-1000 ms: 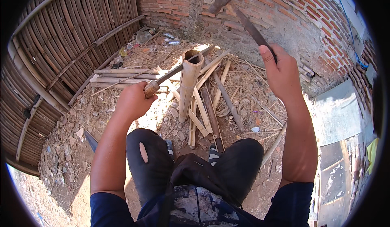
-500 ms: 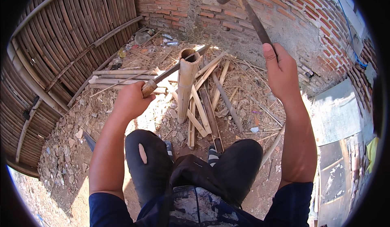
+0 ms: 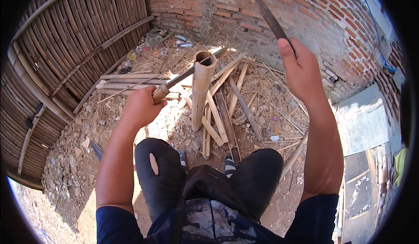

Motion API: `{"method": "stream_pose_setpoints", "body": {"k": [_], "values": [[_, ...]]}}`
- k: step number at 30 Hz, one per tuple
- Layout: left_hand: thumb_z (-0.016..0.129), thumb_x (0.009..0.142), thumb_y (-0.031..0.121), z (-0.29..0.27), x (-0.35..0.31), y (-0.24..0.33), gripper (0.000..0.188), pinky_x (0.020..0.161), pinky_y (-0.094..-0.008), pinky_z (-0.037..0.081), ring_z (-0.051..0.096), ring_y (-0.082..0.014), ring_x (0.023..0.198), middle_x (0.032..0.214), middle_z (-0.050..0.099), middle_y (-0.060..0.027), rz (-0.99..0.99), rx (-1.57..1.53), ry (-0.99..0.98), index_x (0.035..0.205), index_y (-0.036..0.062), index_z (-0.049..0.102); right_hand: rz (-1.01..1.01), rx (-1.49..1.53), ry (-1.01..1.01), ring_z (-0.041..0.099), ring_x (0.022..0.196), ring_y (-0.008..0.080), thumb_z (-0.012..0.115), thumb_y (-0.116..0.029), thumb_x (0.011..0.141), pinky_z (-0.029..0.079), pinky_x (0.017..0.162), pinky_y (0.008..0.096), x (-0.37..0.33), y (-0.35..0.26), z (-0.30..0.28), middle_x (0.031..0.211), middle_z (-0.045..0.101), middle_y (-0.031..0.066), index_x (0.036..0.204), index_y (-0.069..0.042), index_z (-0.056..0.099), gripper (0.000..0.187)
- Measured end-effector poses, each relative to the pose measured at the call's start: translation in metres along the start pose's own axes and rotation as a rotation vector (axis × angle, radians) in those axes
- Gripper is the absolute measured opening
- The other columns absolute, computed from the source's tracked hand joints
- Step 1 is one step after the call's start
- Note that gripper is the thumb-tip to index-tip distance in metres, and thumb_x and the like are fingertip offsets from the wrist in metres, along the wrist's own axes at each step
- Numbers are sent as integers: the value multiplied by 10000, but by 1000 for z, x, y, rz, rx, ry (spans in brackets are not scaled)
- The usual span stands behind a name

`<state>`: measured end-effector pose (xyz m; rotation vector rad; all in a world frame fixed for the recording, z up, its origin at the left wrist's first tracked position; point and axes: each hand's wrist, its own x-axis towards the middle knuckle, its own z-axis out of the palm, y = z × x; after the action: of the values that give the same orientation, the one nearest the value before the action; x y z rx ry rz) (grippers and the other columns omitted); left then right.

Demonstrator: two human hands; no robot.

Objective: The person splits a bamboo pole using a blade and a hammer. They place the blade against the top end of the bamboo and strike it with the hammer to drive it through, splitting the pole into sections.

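Observation:
A thick bamboo piece [image 3: 201, 96] stands upright in front of my knees, its hollow top end facing up. My left hand [image 3: 140, 106] is closed around the wooden handle of a machete [image 3: 182, 77]. The blade lies across the bamboo's open top, its tip showing beyond the far right rim. My right hand [image 3: 301, 69] grips the dark handle of a hammer [image 3: 273, 20], raised high to the right of the bamboo. The hammer's head is up near the brick wall, well apart from the blade.
Split bamboo strips [image 3: 217, 121] lie crossed just right of the standing piece. More bamboo lengths [image 3: 131, 80] rest to its left. A bamboo slat wall [image 3: 78, 34] rises at left, a brick wall [image 3: 183, 8] behind. Grey sheets [image 3: 363, 117] lie at right; rubble covers the ground.
My right hand and the hammer have shifted slightly left, with the hammer head a little higher. The machete and my left hand stay nearly in place on the bamboo.

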<state>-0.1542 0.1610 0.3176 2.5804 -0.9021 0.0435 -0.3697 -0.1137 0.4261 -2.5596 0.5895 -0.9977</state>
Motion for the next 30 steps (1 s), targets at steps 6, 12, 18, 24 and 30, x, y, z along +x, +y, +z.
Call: {"method": "stream_pose_setpoints", "body": {"k": [6,12,18,24,30], "values": [[783,824,335,0,-1,3,493,845,-482,531,679,-417,955,974,716,-240,45,-14,7,1176,5,677,53,-178,-214,621,692,403,481,-535,1032,461,641,473,-22,41,50,726,625,202,964,-10,607,544],[790,815,311,-2,-3,-1,420,812,-495,532,674,-420,926,931,715,-228,-5,-18,5,1094,13,690,-19,-85,-32,623,703,403,497,-545,1022,460,645,475,0,17,8,741,640,198,988,-8,610,551],[794,811,306,1,-2,-6,442,819,-486,535,680,-417,930,941,718,-226,23,-43,27,1114,2,690,91,-131,-142,657,777,400,521,-522,1014,493,708,496,-32,43,54,795,667,211,974,7,642,545],[796,808,309,-1,-4,-6,448,822,-489,534,678,-423,939,960,716,-230,-17,-19,79,1119,5,690,31,-303,-492,662,798,405,533,-517,1001,505,732,502,-22,27,36,800,663,220,941,9,655,544],[808,805,344,-1,-4,-10,498,820,-484,537,686,-417,936,955,718,-232,-4,-39,105,1143,2,679,49,39,-28,582,668,378,554,-501,1006,453,634,454,-8,18,13,711,610,163,913,9,615,523]]}}
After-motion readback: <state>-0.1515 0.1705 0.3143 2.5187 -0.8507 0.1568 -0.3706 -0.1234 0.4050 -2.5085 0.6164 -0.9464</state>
